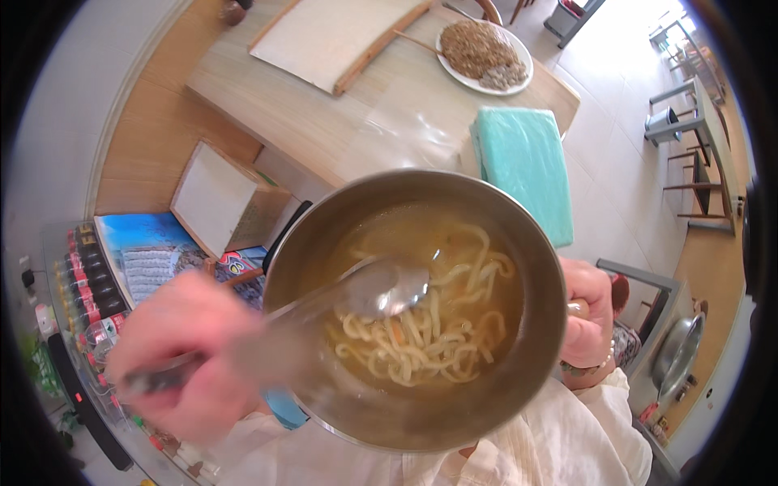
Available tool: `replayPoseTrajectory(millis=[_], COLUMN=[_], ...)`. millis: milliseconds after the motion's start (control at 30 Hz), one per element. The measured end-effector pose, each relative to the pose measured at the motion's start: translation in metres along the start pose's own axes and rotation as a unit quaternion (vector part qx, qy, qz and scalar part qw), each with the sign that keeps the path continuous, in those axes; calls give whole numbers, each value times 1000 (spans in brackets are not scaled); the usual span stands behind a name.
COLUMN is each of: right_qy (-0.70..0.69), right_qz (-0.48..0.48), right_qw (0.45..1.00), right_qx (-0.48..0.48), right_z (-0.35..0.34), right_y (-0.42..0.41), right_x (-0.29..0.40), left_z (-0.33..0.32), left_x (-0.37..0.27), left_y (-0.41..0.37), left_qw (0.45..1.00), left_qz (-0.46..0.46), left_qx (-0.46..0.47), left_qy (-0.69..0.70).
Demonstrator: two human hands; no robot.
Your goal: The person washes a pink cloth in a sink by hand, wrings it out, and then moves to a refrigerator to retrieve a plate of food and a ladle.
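Note:
A round metal pot [541,364] holds broth and pale thick noodles [419,352], with a few orange bits. At its right rim my right hand [586,316] is closed round the pot's handle, which is mostly hidden by the fingers; a beaded bracelet is on that wrist. My left hand [182,358], blurred, grips the handle of a large metal spoon [389,288] that reaches over the left rim. The spoon's bowl lies over the noodles; how deep it sits in the broth cannot be told. Its blurred handle is unclear near the fingers.
Beyond the pot, a wooden table [273,109] bears a wood-edged board [340,36], a plate [523,82] of brown crumbly food with a stick, and a turquoise wrapped packet [526,170]. A cardboard box [219,194] and bottles [97,279] are at left; a metal basin [681,358] is at right.

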State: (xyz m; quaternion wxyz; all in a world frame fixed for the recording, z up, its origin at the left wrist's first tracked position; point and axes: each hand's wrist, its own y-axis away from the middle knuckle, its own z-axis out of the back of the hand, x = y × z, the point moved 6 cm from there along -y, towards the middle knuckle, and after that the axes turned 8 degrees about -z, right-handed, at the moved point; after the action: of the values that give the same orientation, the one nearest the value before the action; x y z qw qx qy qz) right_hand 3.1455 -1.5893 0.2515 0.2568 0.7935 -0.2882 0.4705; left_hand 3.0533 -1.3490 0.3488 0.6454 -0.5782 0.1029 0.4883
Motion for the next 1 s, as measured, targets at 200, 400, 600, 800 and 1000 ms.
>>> replayPoseTrajectory(millis=[200, 400, 600, 800, 1000], right_qy=[26, 29, 135, 281, 196], right_qz=[-35, 46, -5, -29, -76], right_qw=[995, 994, 991, 957, 970], right_qx=[-95, -99, -5, -64, -124], right_z=[-13, -44, -72, -89, -56], right_y=[-48, -159, -303, -395, -391], right_x=[-29, -71, -138, -145, -134], left_z=[14, 33, 96, 167, 230], left_x=[88, 192, 332, 454, 602], left_y=[16, 46, 34, 2, -15], left_qw=[966, 817, 802, 785, 807], left_qz=[250, 451, 450, 445, 382], left_qx=[-18, -20, -135, -225, -257], left_qy=[67, 360, 369, 367, 370])
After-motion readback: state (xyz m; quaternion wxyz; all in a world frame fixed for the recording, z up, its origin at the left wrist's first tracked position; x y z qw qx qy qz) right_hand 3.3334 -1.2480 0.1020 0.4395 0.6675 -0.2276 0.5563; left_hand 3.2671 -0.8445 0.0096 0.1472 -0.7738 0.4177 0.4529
